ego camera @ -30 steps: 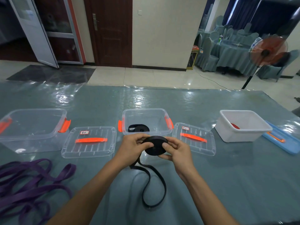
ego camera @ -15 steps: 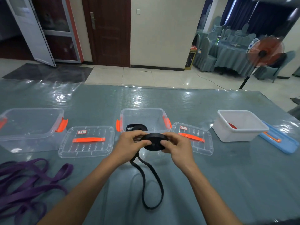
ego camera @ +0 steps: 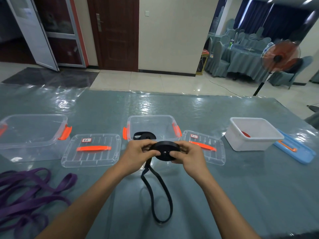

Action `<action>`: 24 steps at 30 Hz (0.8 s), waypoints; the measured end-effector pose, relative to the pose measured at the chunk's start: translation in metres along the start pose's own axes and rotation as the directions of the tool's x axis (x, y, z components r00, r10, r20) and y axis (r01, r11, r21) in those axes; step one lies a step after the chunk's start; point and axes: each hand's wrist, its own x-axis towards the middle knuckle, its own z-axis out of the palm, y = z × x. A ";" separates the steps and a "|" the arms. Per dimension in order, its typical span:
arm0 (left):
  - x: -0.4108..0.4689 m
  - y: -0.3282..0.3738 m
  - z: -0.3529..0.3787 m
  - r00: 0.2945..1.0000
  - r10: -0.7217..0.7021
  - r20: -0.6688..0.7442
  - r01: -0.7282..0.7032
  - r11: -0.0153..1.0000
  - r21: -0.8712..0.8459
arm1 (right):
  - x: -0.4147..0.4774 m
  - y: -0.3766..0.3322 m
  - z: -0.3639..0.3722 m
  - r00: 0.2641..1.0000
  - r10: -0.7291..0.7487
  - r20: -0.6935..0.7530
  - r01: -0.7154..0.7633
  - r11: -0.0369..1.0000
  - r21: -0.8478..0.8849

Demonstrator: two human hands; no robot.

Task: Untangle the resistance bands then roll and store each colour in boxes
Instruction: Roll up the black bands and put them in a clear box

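Black coil [ego camera: 164,144]: a part-rolled black band, held off the table at view centre, just at 6 o'clock of the middle clear box.
Left hand [ego camera: 138,152]: fingers and thumb curled round the coil's left edge, pinching it.
Right hand [ego camera: 188,155]: curled round the coil's right edge, thumb on its face.
Tail [ego camera: 160,221]: one unrolled loop running from the coil toward 6 o'clock and lying on the table.
Middle clear box [ego camera: 150,125]: open, at 12 o'clock of the hands, with one rolled black band [ego camera: 144,135] inside.
White box [ego camera: 255,135]: at 3 o'clock, with a red item [ego camera: 245,134] inside. It is probably a stored red band, but too little shows to say.
Purple bands [ego camera: 31,192]: a loose heap at 8 o'clock, unrolled.
Left clear box [ego camera: 32,130]: at 9 o'clock, open, with no band showing in it.
Lids: labelled lid [ego camera: 91,150] at 9 o'clock of the hands, second clear lid [ego camera: 207,149] at 3 o'clock of them, and blue lid [ego camera: 293,150] beside the white box. All are off.
Progress, judged: roughly midway. Black is nearly done, purple is untouched, and every box has yet to be closed.
Surface: grey-green table [ego camera: 224,187] under a glossy, wrinkled clear sheet.
Room: pale tiled floor [ego camera: 155,81], dark wooden door [ego camera: 117,31] at 12 o'clock, open glazed door [ego camera: 34,31] at 10 o'clock, red fan [ego camera: 280,56] and draped chairs [ego camera: 215,62] at 2 o'clock.
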 end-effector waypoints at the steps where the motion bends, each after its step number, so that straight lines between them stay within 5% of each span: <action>1: 0.001 0.000 -0.001 1.000 -0.018 -0.009 0.018 1.000 -0.002 | -0.001 0.002 0.000 1.000 0.019 0.007 -0.020 0.999 0.042; 3: 0.006 0.001 -0.005 1.000 -0.008 -0.001 0.008 0.997 0.076 | -0.003 0.003 0.002 1.000 0.027 0.014 -0.028 0.997 0.066; 7: 0.016 0.008 -0.009 0.994 0.018 0.106 -0.041 0.976 0.216 | -0.002 -0.003 0.000 0.979 -0.186 0.081 0.203 0.905 -0.374; 11: 0.023 0.013 -0.002 0.991 0.024 0.131 -0.050 0.980 0.195 | 0.005 -0.019 -0.006 0.973 -0.219 0.075 0.227 0.843 -0.487; 16: 0.025 0.015 -0.002 0.998 -0.030 0.059 0.031 0.999 -0.012 | 0.006 -0.028 -0.012 0.988 -0.146 -0.043 0.136 0.972 -0.190; 20: 0.033 0.023 -0.004 0.998 -0.012 -0.060 0.009 0.998 -0.060 | 0.009 -0.023 -0.008 0.972 -0.146 -0.184 0.159 0.986 0.055; 24: 0.042 0.029 -0.006 0.983 -0.040 -0.182 0.011 0.988 -0.155 | 0.008 -0.001 0.001 0.966 0.037 -0.255 0.025 0.972 0.234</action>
